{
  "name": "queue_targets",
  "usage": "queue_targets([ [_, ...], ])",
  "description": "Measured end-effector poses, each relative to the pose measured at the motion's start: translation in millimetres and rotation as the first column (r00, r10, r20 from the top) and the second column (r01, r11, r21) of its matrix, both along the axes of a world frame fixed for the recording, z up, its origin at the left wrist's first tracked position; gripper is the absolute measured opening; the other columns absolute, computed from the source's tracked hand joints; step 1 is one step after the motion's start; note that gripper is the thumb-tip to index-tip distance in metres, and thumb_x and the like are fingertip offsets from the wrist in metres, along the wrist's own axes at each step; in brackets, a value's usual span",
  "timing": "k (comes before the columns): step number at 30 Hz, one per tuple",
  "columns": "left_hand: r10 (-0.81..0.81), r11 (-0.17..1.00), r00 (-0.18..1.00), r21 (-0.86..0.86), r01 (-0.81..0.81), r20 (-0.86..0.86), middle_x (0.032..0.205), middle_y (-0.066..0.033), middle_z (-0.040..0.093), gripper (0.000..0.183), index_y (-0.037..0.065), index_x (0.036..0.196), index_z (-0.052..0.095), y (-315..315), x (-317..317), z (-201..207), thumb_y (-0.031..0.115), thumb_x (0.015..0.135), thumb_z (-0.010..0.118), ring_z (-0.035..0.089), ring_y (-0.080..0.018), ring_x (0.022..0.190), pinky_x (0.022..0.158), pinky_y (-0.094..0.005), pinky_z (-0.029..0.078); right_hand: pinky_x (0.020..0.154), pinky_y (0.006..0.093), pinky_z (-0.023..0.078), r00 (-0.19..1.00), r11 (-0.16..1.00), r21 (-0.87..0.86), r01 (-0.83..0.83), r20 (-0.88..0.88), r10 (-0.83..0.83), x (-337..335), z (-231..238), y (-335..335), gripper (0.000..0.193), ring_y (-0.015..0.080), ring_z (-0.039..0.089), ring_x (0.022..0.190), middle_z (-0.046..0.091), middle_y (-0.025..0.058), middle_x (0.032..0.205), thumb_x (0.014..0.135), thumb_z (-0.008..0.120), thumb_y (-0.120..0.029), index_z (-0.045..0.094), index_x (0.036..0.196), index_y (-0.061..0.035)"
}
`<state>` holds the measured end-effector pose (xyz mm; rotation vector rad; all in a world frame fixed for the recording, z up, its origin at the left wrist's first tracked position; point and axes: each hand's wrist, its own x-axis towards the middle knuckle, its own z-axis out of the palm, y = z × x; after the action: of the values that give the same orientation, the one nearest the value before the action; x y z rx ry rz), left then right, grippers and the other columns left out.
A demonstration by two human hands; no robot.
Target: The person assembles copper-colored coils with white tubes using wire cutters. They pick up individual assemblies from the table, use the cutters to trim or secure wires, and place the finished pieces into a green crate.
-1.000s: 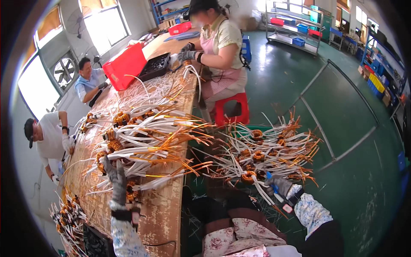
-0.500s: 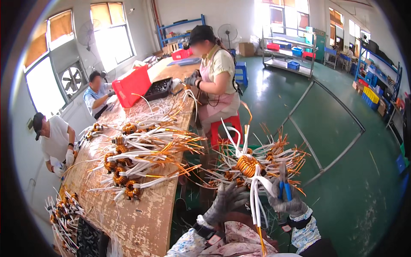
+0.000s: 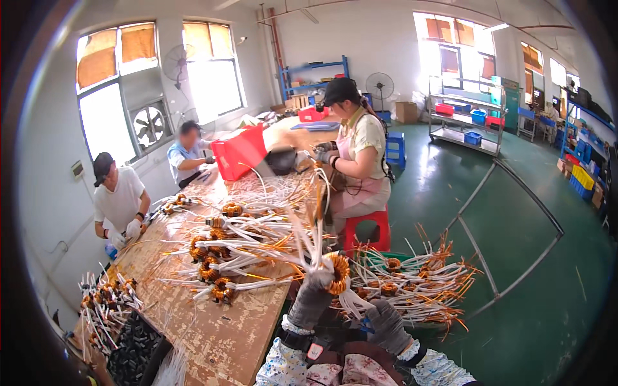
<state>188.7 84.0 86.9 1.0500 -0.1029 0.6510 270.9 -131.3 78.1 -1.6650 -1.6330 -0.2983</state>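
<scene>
My left hand (image 3: pixel 310 301), in a grey glove, is closed around the base of a copper-wound toroid coil (image 3: pixel 338 273). White-sleeved leads with bare copper ends stick up from the coil, and more sleeved leads hang below it. Just under the coil, my gloved right hand (image 3: pixel 390 327) is closed on blue-handled pliers (image 3: pixel 365 325); their jaws are hidden, so whether they touch the leads cannot be told. Beyond my hands lies a heap of similar coils with white and copper leads (image 3: pixel 412 289), over a green container.
A worn wooden table (image 3: pixel 212 334) on my left carries a pile of coils (image 3: pixel 222 289) and a red bin (image 3: pixel 238 153). Black parts fill a tray (image 3: pixel 132 350) at the near left. Three people work around the table, one on a red stool (image 3: pixel 368 230). A metal frame (image 3: pixel 476 257) stands right.
My left hand has gone from open to gripping the coil, which has moved left and tilted. My right hand has moved left and lower with the pliers. The view has shifted.
</scene>
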Motion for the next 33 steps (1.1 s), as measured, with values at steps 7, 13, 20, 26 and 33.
queue_targets([
  [7, 0.164, 0.985, 0.962, -0.024, -0.174, -0.220, 0.084, -0.0034, 0.055, 0.042, 0.003, 0.103, 0.051, -47, -60, 25, 0.028, 0.075, 0.070, 0.054, -0.0126, 0.073, 0.065, -0.0255, 0.045, 0.084, 0.0448, 0.043, 0.791, 0.960, 0.162, -0.228, -0.544, 0.280, 4, -55, -1, 0.034, 0.0290, 0.053, 0.099, 0.052, 0.0141, 0.104, 0.082, 0.062, -0.026, 0.046, 0.103, -0.0056],
  [13, 0.413, 0.908, 0.874, 0.188, -0.374, -0.257, 0.090, -0.0050, 0.055, 0.047, 0.006, 0.105, 0.047, -54, -81, 13, 0.015, 0.069, 0.075, 0.056, -0.0144, 0.079, 0.070, -0.0258, 0.048, 0.074, 0.0444, 0.046, -0.730, 0.842, 0.538, 0.033, -0.562, 0.388, 15, -15, -25, 0.022, 0.0269, 0.057, 0.076, 0.058, 0.0082, 0.092, 0.079, 0.066, -0.020, 0.054, 0.096, -0.0111],
  [20, 0.526, 0.840, 0.841, 0.226, -0.493, -0.124, 0.096, -0.0043, 0.055, 0.053, 0.008, 0.112, 0.045, -76, -81, 35, 0.006, 0.068, 0.074, 0.057, -0.0132, 0.086, 0.072, -0.0259, 0.050, 0.068, 0.0394, 0.045, 0.984, 0.992, -0.089, -0.093, -0.159, 0.077, -21, 45, -7, 0.052, 0.0264, 0.053, 0.084, 0.052, 0.0111, 0.095, 0.067, 0.073, -0.031, 0.054, 0.112, -0.0113],
  [26, 0.559, 0.684, 0.816, 0.636, -0.357, -0.144, 0.128, -0.0130, 0.034, 0.090, 0.010, 0.133, 0.028, -50, -102, 23, 0.011, 0.059, 0.079, 0.048, -0.0250, 0.111, 0.092, -0.0362, 0.044, 0.071, 0.0407, 0.044, 0.997, 0.997, 0.018, 0.070, 0.026, -0.070, -39, 74, 4, 0.054, 0.0290, 0.054, 0.083, 0.055, 0.0105, 0.092, 0.060, 0.077, -0.026, 0.056, 0.107, -0.0093],
  [33, 0.502, 0.794, 0.838, 0.499, -0.348, -0.215, 0.104, -0.0078, 0.053, 0.077, 0.009, 0.127, 0.029, -60, -109, 15, 0.006, 0.067, 0.076, 0.055, -0.0142, 0.091, 0.078, -0.0284, 0.049, 0.075, 0.0426, 0.041, 0.990, 0.986, -0.084, 0.141, 0.008, -0.141, -40, 59, 8, 0.056, 0.0274, 0.051, 0.087, 0.050, 0.0102, 0.096, 0.064, 0.073, -0.035, 0.055, 0.112, -0.0112],
])
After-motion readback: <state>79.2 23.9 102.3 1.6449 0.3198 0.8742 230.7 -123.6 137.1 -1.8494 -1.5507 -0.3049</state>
